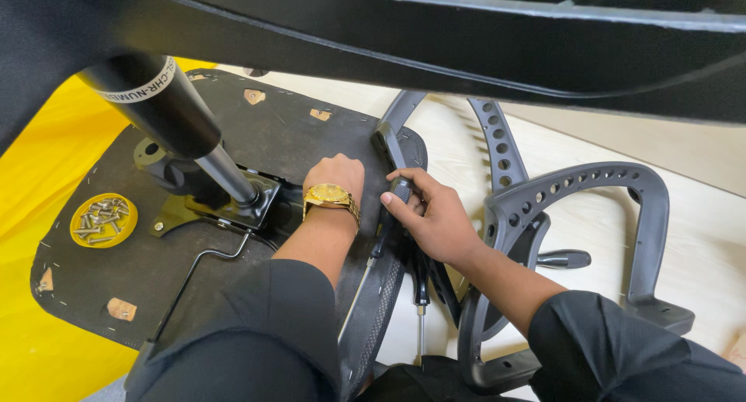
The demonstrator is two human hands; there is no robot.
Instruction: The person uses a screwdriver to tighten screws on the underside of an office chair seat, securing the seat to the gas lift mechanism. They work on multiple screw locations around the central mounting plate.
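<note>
My left hand (336,178), with a gold watch on the wrist, rests knuckles-up on the black underside of a chair seat (295,130), beside a grey armrest bracket (386,141). Its fingers curl under and are hidden. My right hand (432,217) is closed around the black handle of a screwdriver (400,189) at the seat's right edge, just right of the left hand. The thin metal shaft runs down and left along the seat's edge, towards me.
A black gas cylinder (172,116) rises from the metal mechanism plate (247,201) left of my hands. A yellow dish of screws (103,220) sits on the seat's left. Grey perforated armrest frames (584,186) and other tool handles (564,258) lie on the pale floor, right. Black chair parts overhang the top.
</note>
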